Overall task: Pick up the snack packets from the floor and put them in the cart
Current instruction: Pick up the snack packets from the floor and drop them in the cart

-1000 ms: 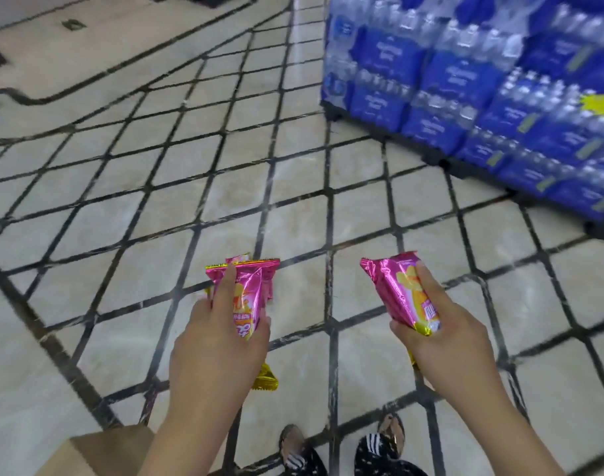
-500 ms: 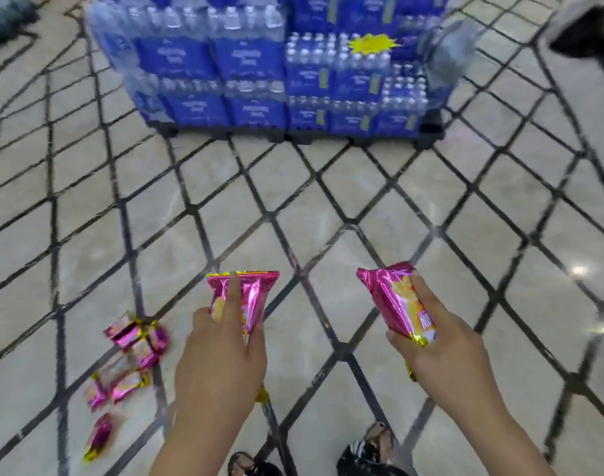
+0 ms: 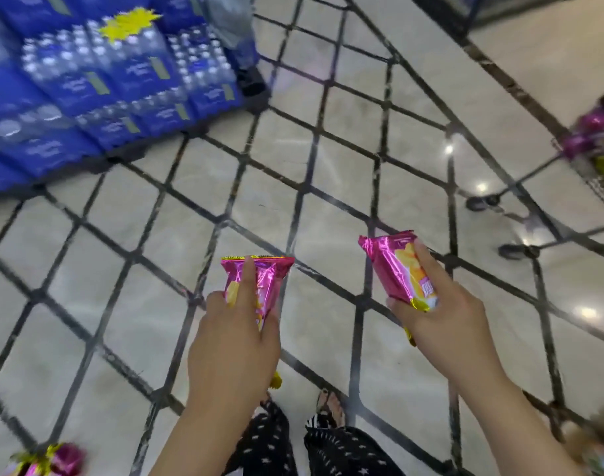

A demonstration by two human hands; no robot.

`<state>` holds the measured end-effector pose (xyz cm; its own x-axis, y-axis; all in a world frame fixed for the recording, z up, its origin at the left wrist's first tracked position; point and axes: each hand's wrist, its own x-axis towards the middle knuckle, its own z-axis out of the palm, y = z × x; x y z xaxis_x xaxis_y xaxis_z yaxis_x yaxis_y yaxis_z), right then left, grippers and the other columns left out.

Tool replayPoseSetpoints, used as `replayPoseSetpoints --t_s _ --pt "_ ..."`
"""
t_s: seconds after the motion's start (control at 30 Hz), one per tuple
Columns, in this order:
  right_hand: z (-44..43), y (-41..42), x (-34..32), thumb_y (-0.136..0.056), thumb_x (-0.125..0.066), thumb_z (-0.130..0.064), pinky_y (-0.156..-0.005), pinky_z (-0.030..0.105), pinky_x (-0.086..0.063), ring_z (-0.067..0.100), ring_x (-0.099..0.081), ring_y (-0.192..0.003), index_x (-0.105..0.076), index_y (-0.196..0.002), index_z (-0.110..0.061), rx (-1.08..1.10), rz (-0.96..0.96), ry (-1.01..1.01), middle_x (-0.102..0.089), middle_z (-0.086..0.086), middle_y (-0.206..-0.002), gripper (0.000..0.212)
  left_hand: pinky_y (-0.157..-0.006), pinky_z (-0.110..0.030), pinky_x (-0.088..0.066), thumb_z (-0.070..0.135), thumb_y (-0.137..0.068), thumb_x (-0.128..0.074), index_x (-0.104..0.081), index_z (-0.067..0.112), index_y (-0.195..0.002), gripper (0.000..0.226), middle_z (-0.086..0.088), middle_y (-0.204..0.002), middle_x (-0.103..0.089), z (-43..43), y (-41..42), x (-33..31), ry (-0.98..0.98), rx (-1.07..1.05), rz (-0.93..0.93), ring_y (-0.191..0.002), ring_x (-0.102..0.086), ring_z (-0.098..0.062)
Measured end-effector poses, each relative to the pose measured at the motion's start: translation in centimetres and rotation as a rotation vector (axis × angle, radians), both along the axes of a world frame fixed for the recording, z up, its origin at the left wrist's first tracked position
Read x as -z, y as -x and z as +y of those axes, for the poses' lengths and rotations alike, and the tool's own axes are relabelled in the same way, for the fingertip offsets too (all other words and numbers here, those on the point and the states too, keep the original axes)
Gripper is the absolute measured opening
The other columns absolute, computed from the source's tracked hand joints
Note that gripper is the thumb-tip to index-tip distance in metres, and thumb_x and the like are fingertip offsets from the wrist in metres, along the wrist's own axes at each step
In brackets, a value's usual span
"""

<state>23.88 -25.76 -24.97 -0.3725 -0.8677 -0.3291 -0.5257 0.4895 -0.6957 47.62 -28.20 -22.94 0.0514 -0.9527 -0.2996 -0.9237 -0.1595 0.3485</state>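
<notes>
My left hand (image 3: 237, 341) grips a pink foil snack packet (image 3: 268, 280) upright at centre, index finger laid along its front. My right hand (image 3: 445, 314) holds a second pink packet (image 3: 393, 266) tilted to the left. Both are raised above the tiled floor. More pink packets (image 3: 49, 460) lie on the floor at the bottom left corner. The wire cart (image 3: 599, 180) shows at the right edge, blurred, with pink packets (image 3: 589, 132) inside it and its wheels (image 3: 515, 250) on the floor.
Stacked blue packs of water bottles (image 3: 98, 87) on a low pallet fill the upper left. The floor is cream tile (image 3: 331, 180) with dark diagonal lines. My feet (image 3: 328, 407) and dark patterned trousers show at the bottom centre.
The view has swung to the right: the water packs slid to the upper left, the floor packets to the bottom left corner, and the cart came into sight. Both hands still hold their packets.
</notes>
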Motion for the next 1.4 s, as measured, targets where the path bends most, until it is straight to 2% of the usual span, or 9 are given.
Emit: replayPoseSetpoints --t_s 0.1,0.27,0.43,0.63,0.8,0.9,1.13,1.23,1.4 --pt "0.9 3.0 1.0 -0.08 -0.075 -0.037 -0.072 0.042 -0.056 0.015 -0.059 -0.082 -0.021 -0.138 -0.068 0.13 -0.019 -0.04 -0.06 -0.004 -0.098 0.084 -0.06 -0.032 -0.043 0.048 -0.097 -0.039 0.007 0.045 -0.152 0.071 -0.006 -0.123 -0.039 -2.0 3.1 0.8 -0.01 0.108 0.009 -0.086 -0.056 -0.024" --pt "0.6 6.9 2.0 -0.08 -0.076 -0.036 -0.071 0.031 -0.05 0.008 -0.056 -0.085 -0.023 -0.14 -0.064 0.309 -0.008 -0.067 -0.057 -0.007 -0.101 0.084 -0.07 -0.038 -0.051 0.048 -0.096 -0.04 0.006 0.046 -0.152 0.072 -0.008 -0.119 -0.041 -6.4 7.4 2.6 -0.061 0.257 0.012 -0.088 -0.058 -0.028" --pt "-2.7 10.0 1.7 -0.082 -0.075 -0.03 -0.064 0.023 -0.042 0.009 -0.054 -0.082 -0.026 -0.146 -0.054 0.438 0.017 -0.071 -0.055 -0.002 -0.098 0.084 -0.065 -0.032 -0.04 0.047 -0.097 -0.041 0.004 0.044 -0.153 0.072 -0.006 -0.12 -0.041 -12.3 11.8 3.4 -0.086 0.403 -0.004 -0.093 -0.056 -0.026" --pt "-7.7 13.6 1.2 -0.083 -0.074 -0.029 -0.064 0.016 -0.041 0.003 -0.054 -0.085 -0.027 -0.145 -0.055 0.608 -0.022 -0.017 -0.055 -0.007 -0.098 0.082 -0.059 -0.03 -0.038 0.049 -0.097 -0.041 0.005 0.045 -0.152 0.072 -0.006 -0.116 -0.043 -20.3 17.8 2.5 -0.018 0.575 -0.029 -0.09 -0.058 -0.025" --pt "-8.6 18.0 1.2 -0.083 -0.074 -0.03 -0.069 0.025 -0.044 0.003 -0.056 -0.085 -0.028 -0.144 -0.055 0.772 -0.048 0.001 -0.058 -0.012 -0.095 0.081 -0.058 -0.031 -0.043 0.047 -0.095 -0.045 0.0 0.046 -0.152 0.073 -0.007 -0.116 -0.044 -24.9 24.9 2.5 -0.007 0.697 0.02 -0.085 -0.058 -0.027" --pt "-7.4 21.8 1.2 -0.083 -0.072 -0.029 -0.063 0.02 -0.043 -0.001 -0.054 -0.08 -0.028 -0.144 -0.055 0.861 -0.043 -0.042 -0.057 -0.014 -0.092 0.08 -0.061 -0.033 -0.048 0.048 -0.095 -0.046 -0.002 0.044 -0.153 0.073 -0.01 -0.118 -0.046 -26.0 30.5 3.1 -0.018 0.757 0.036 -0.085 -0.058 -0.028" --pt "-5.6 35.7 2.0 -0.083 -0.073 -0.031 -0.065 0.031 -0.043 0.006 -0.053 -0.078 -0.029 -0.147 -0.049 1.002 -0.023 -0.082 -0.057 -0.007 -0.089 0.08 -0.068 -0.039 -0.054 0.051 -0.095 -0.042 0.005 0.045 -0.152 0.074 -0.006 -0.114 -0.042 -25.7 47.6 3.8 -0.046 0.862 0.07 -0.086 -0.059 -0.029" --pt "-6.1 42.2 1.9 -0.083 -0.073 -0.03 -0.07 0.032 -0.046 0.011 -0.055 -0.083 -0.028 -0.146 -0.051 1.032 -0.017 -0.056 -0.058 -0.006 -0.095 0.08 -0.065 -0.036 -0.05 0.049 -0.096 -0.044 0.002 0.042 -0.153 0.074 -0.007 -0.115 -0.042 -25.7 55.7 3.9 -0.051 0.916 0.077 -0.085 -0.058 -0.028" --pt "-8.3 52.6 1.9 -0.083 -0.072 -0.038 -0.078 0.038 -0.051 0.018 -0.056 -0.087 -0.025 -0.144 -0.057 1.022 0.006 -0.074 -0.058 -0.001 -0.099 0.08 -0.063 -0.031 -0.04 0.049 -0.096 -0.045 -0.001 0.042 -0.154 0.073 -0.008 -0.12 -0.044 -27.2 67.2 3.7 0.007 0.935 0.114 -0.079 -0.044 -0.02"
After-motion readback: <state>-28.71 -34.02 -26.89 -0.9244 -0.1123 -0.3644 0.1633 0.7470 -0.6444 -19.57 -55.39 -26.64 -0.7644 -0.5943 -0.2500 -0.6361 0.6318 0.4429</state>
